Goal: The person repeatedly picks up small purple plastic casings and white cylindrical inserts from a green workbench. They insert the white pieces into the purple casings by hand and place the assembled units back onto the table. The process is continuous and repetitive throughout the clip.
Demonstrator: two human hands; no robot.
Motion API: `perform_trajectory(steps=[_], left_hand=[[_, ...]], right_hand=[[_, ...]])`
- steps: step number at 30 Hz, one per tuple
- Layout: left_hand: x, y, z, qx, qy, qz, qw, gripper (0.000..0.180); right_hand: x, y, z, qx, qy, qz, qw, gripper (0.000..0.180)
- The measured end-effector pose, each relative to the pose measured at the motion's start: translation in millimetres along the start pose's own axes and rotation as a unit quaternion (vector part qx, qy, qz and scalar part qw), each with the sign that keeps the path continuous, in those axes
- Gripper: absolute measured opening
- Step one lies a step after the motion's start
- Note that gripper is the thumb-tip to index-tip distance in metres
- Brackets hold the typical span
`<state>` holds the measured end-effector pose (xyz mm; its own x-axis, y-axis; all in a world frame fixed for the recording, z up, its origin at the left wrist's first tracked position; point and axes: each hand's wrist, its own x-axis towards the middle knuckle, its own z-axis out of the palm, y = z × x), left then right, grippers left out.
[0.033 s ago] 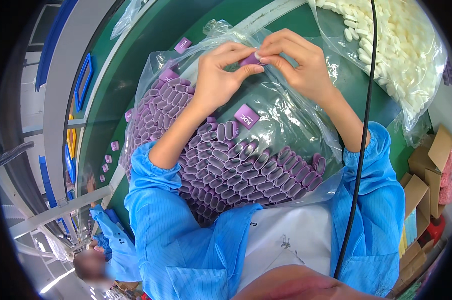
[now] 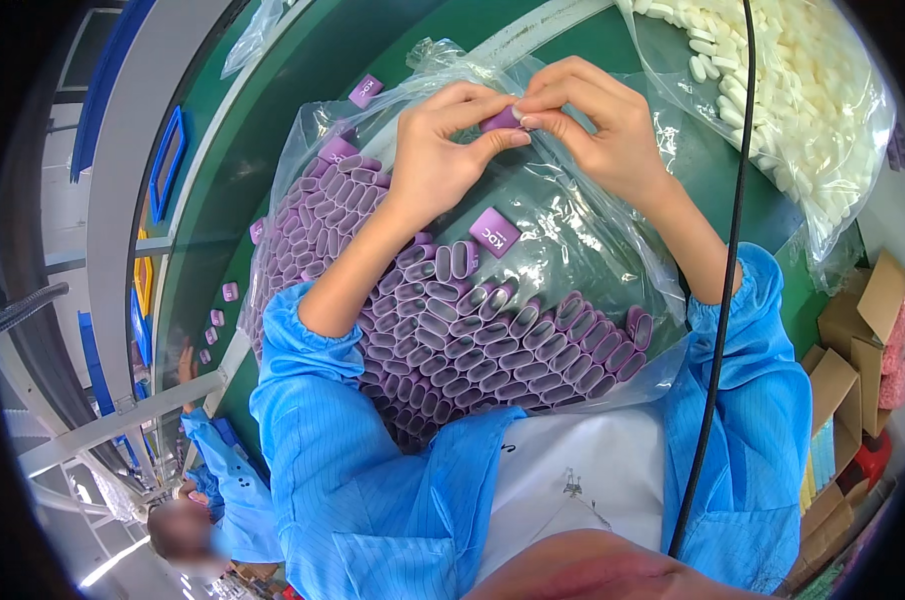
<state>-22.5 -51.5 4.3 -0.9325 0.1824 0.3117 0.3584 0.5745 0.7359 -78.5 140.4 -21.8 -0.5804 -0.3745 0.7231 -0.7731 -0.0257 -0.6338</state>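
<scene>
Fingers of both my hands meet over one small purple plastic shell [image 2: 500,120], above the far edge of a clear plastic bag. My left hand [image 2: 438,150] pinches the shell from the left, thumb below and fingers above. From the right, my right hand [image 2: 603,130] closes thumb and forefinger on its other end; the fingertips hide part of it. Below my hands, a single purple shell [image 2: 495,232] lies on its side with its printed face up. Many oval, hollow purple shells [image 2: 453,350] stand packed upright on the clear bag [image 2: 583,235], open ends up.
A clear bag of white oval pieces [image 2: 823,110] lies at the far right. A black cable [image 2: 730,260] hangs down across the right side. Loose purple shells [image 2: 230,291] rest on the green belt [image 2: 203,200] at left, where a co-worker in a blue sleeve [image 2: 235,490] sits. Cardboard boxes [image 2: 858,340] stand right.
The co-worker's hand at the left has shifted slightly away from their body. My hands and the shell between them look almost unmoved.
</scene>
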Motion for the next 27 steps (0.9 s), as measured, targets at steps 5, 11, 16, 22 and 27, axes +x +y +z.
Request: perform_trajectory(steps=[5,11,16,22,27], left_hand=[[-1,1,6,-0.225,0.041,-0.098,0.969,0.029],[2,2,-2,-0.204,0.006,-0.06,0.977,0.028],[0,-1,-2,-0.205,0.003,-0.05,0.978,0.029],[-1,-2,1,-0.202,0.005,-0.069,0.977,0.029],[27,-43,-48,-0.052,0.107,-0.048,0.992,0.03]], right_hand=[[-3,7,2,0.146,0.044,0.021,0.988,0.009],[-3,-4,0,0.022,0.041,-0.057,0.997,0.011],[-2,-6,2,-0.004,0.048,-0.088,0.995,0.016],[-4,1,1,0.002,0.046,-0.081,0.996,0.027],[6,16,-38,-0.084,0.144,0.054,0.984,0.022]])
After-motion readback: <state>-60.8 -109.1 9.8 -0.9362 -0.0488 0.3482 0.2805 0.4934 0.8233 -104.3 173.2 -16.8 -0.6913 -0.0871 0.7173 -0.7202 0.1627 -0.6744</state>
